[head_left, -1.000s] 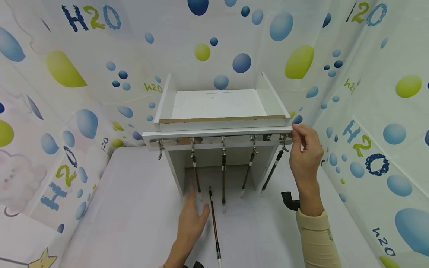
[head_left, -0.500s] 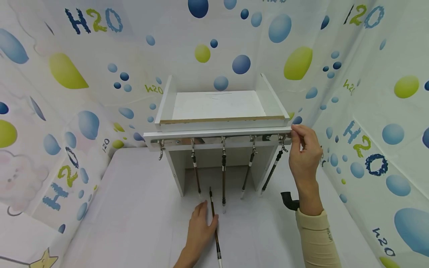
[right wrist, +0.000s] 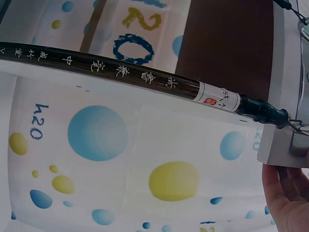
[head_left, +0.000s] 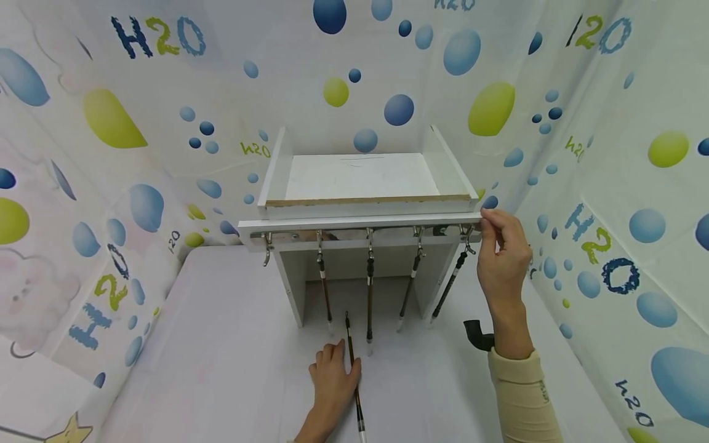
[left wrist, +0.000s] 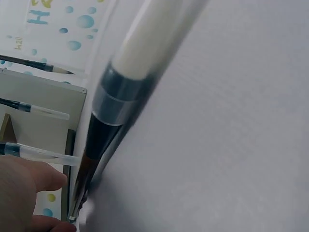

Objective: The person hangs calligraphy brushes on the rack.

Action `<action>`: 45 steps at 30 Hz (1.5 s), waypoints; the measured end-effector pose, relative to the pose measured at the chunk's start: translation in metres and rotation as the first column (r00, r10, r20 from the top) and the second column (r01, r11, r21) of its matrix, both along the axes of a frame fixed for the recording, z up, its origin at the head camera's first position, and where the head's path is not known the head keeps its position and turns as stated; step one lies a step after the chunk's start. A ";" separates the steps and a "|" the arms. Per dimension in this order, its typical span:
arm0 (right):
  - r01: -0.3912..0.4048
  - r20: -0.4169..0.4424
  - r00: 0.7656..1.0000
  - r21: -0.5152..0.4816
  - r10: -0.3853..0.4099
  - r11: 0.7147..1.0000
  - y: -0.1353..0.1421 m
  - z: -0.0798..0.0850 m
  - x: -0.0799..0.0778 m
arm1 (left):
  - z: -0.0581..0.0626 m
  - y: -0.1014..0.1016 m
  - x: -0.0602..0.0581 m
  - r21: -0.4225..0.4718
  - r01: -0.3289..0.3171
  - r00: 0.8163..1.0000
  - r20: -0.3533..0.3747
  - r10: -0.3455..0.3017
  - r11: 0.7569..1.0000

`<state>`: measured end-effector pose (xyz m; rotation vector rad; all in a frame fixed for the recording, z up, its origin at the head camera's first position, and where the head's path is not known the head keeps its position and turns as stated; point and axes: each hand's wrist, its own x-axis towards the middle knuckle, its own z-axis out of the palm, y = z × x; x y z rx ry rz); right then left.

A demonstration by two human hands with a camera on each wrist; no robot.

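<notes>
A writing brush (head_left: 359, 406) with a dark brown handle and white tip lies on the white surface. My left hand (head_left: 330, 378) is at its middle, thumb overlapping the handle and the other fingers on its left side. In the left wrist view, a gap shows between thumb and finger (left wrist: 46, 175), close to the far end of the brush (left wrist: 104, 108). My right hand (head_left: 503, 261) pinches the right end of a white wooden rack's front board (head_left: 360, 220). From the right wrist view, its fingers (right wrist: 274, 191) curl at the board's corner, beside a hanging brush (right wrist: 135, 75).
Several brushes hang from metal hooks along the rack, including a middle brush (head_left: 370, 301). The leftmost hook (head_left: 268, 249) carries nothing. An open-fronted tray section (head_left: 362, 175) tops the rack. Dotted sheets (head_left: 598, 184) form the walls behind and beside it.
My left hand has moved right and down from beside the hanging brushes to the lying brush, and its fingers have bent. My right hand has stayed at the board's end.
</notes>
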<state>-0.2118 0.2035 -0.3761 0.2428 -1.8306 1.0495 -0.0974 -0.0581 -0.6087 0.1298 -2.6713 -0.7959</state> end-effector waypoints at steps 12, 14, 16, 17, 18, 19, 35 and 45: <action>-0.002 0.002 1.000 -0.004 0.002 1.000 0.000 0.000 0.001 | -0.003 0.005 -0.008 0.018 0.000 1.000 -0.006 0.000 1.000; 0.002 -0.002 1.000 -0.020 -0.002 1.000 0.000 0.001 0.000 | -0.003 0.005 -0.009 0.026 -0.003 1.000 0.000 0.003 1.000; 0.001 -0.002 1.000 -0.021 -0.001 1.000 0.000 0.001 0.000 | -0.004 0.006 -0.010 0.030 -0.008 1.000 0.007 0.008 1.000; -0.001 -0.002 1.000 -0.020 0.001 1.000 0.000 0.001 0.000 | -0.005 0.006 -0.011 0.034 -0.009 1.000 0.007 0.009 0.999; -0.003 -0.002 1.000 -0.019 0.003 1.000 0.000 0.001 0.000 | -0.005 0.006 -0.011 0.041 -0.011 1.000 0.003 0.011 0.999; -0.006 -0.001 1.000 -0.013 0.006 1.000 0.000 0.001 0.000 | -0.005 0.007 -0.012 0.049 -0.012 1.000 -0.001 0.012 0.999; -0.013 -0.009 1.000 0.009 0.013 1.000 0.001 0.000 0.000 | 0.004 0.005 -0.013 0.199 -0.018 0.999 0.053 0.007 0.980; -0.019 -0.019 1.000 -0.005 0.019 1.000 0.001 0.001 -0.002 | 0.017 0.002 -0.010 0.276 -0.003 0.996 0.084 -0.021 0.961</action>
